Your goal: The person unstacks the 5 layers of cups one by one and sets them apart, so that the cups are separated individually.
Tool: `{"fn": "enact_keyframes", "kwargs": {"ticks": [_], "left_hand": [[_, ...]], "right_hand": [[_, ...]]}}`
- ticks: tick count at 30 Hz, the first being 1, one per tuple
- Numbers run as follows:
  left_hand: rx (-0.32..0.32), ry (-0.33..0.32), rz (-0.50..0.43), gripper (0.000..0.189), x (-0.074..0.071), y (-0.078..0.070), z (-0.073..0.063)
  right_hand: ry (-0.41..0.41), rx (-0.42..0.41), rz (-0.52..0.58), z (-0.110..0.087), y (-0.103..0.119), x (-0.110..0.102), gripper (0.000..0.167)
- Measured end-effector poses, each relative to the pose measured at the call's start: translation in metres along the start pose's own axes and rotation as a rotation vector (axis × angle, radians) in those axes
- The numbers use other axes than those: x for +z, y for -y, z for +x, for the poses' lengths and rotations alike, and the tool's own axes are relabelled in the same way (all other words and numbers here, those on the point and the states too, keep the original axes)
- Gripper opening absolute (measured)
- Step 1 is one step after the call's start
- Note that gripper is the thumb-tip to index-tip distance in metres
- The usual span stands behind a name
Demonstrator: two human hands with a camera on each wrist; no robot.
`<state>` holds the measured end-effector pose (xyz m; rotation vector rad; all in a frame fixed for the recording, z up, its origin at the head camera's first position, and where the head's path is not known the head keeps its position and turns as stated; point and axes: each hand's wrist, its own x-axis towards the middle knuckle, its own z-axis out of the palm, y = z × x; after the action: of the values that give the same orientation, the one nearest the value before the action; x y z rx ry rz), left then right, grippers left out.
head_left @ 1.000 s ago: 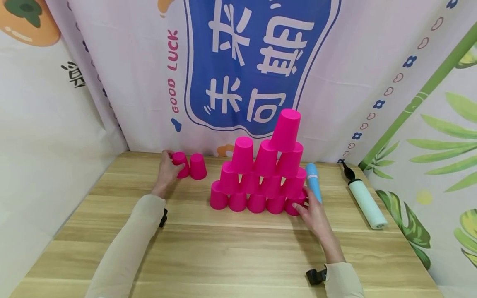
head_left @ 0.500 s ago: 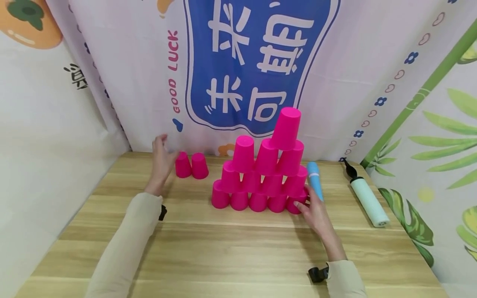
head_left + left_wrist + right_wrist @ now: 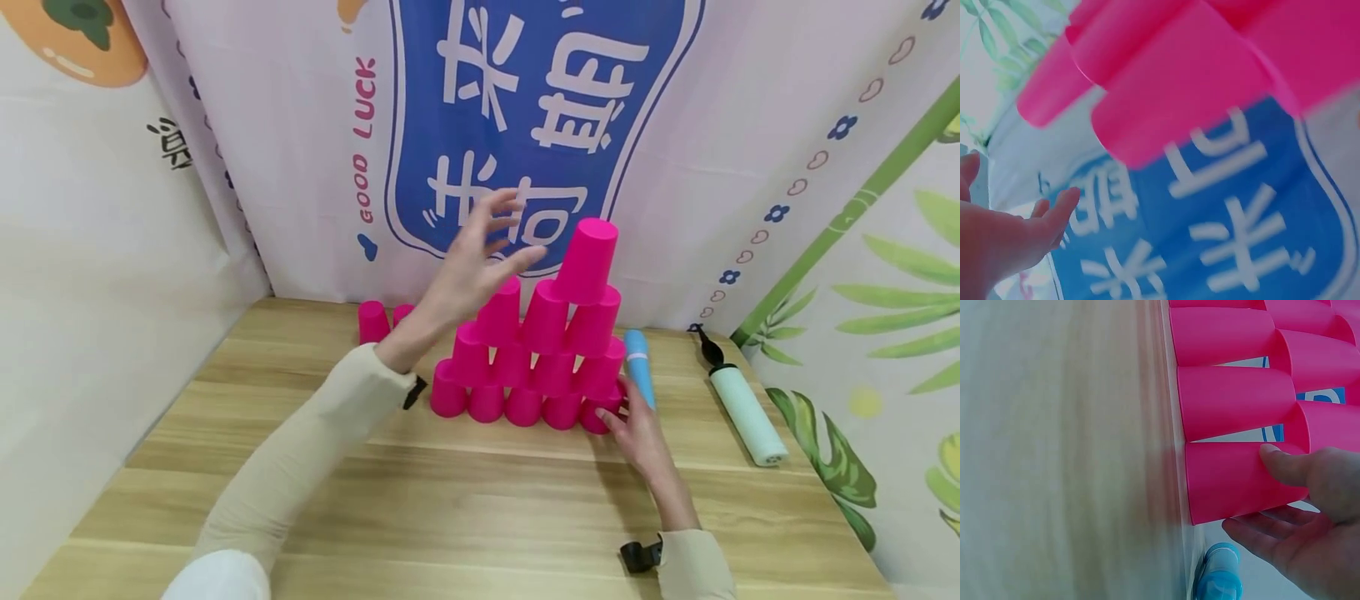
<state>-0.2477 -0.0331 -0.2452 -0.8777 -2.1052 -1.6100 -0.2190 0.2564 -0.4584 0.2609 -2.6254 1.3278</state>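
Upside-down pink cups stand in a stepped pyramid (image 3: pixel 525 406), with a single top cup (image 3: pixel 587 261) at its upper right. My left hand (image 3: pixel 480 258) hovers empty at the pyramid's upper left, fingers spread and loosely bent, hiding part of the left third-row cup (image 3: pixel 500 312). In the left wrist view the hand (image 3: pixel 1010 240) is apart from the cups (image 3: pixel 1179 87). With thumb in front and fingers behind, my right hand (image 3: pixel 637 429) holds the bottom row's right-end cup (image 3: pixel 1235 481), which stays on the table under the others.
Two more pink cups (image 3: pixel 372 322) stand at the back left, one mostly behind my left forearm. A blue cylindrical object (image 3: pixel 639 367) lies right of the pyramid. Farther right lies a mint hand pump (image 3: pixel 747 414). A printed cloth (image 3: pixel 300 167) hangs behind the wooden table (image 3: pixel 450 517).
My left hand let go of the left one of the two spare cups, lifted away empty and swung right to the pyramid's upper part. The right hand stays on its cup.
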Motion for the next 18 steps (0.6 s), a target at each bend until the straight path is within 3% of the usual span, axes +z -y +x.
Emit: {"fn": "enact_keyframes", "kwargs": {"ticks": [4, 7, 12, 18], "left_hand": [[-0.007, 0.035, 0.017, 0.078, 0.023, -0.003, 0.012], [-0.059, 0.040, 0.018, 0.078, 0.036, 0.001, 0.018], [-0.201, 0.063, -0.028, 0.078, 0.049, 0.006, 0.024], [-0.238, 0.069, -0.011, 0.077, 0.060, 0.009, 0.029]], "right_hand": [[-0.008, -0.021, 0.009, 0.000, -0.001, 0.001, 0.063], [-0.021, -0.027, 0.017, 0.000, -0.002, 0.001, 0.062], [-0.036, -0.031, -0.006, -0.001, -0.004, 0.002, 0.062], [-0.034, -0.020, -0.019, 0.000, -0.004, 0.000, 0.064]]}}
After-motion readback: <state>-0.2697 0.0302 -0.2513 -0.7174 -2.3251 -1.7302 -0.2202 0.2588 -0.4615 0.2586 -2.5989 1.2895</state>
